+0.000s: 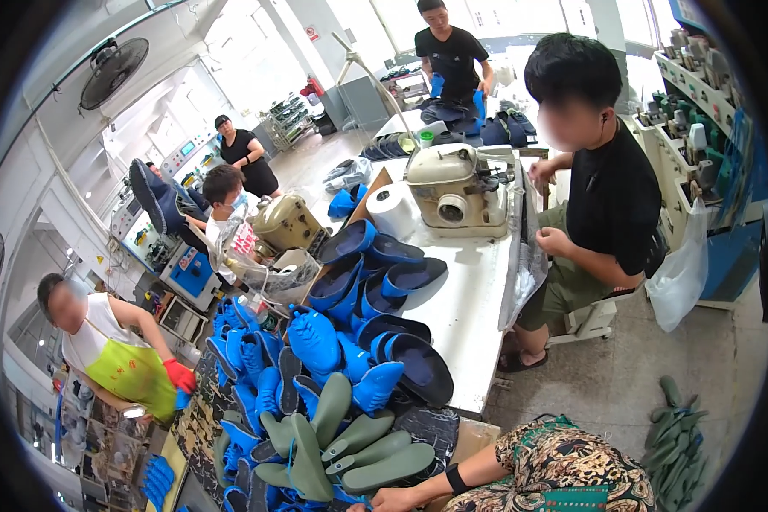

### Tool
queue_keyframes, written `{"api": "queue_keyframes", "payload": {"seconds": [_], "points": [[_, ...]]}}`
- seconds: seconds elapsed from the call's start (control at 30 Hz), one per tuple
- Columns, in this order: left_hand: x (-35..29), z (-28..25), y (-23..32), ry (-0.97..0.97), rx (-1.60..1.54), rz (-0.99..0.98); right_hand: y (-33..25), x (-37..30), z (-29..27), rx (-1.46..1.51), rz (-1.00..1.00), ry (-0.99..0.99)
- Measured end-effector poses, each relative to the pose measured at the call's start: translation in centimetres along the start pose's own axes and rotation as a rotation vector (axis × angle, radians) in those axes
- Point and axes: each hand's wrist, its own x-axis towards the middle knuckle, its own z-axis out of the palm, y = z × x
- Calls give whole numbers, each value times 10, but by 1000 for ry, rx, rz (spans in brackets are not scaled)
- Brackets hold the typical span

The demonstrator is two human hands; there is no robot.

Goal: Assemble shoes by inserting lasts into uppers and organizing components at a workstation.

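Note:
At the lower edge, my right hand [395,500] reaches in from the right, a black band on its wrist. Its fingers are curled and partly cut off, so what they hold cannot be made out. Just beyond it lie several olive-green foot-shaped pieces [390,462] that look like shoe lasts. They rest on a heap of blue lace-up shoes [314,341]. Dark-lined blue shoes [414,363] lie in overlapping rows farther up the white table [474,341]. My left hand is not in view.
A beige sewing machine [456,189] stands on the table beside a white roll [391,212]. One person sits right of it [610,188]; another, wearing a red glove [179,375], stands at the left. More green pieces [674,439] are piled on the floor at right.

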Motion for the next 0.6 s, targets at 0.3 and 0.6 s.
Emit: {"api": "queue_keyframes", "payload": {"seconds": [0.3,0.6], "points": [[15,8,-30,-14,49,13,41,16,-6,-611,-394,249],[20,8,-4,9,-157,-107,12,9,-14,-218,-190,91]]}}
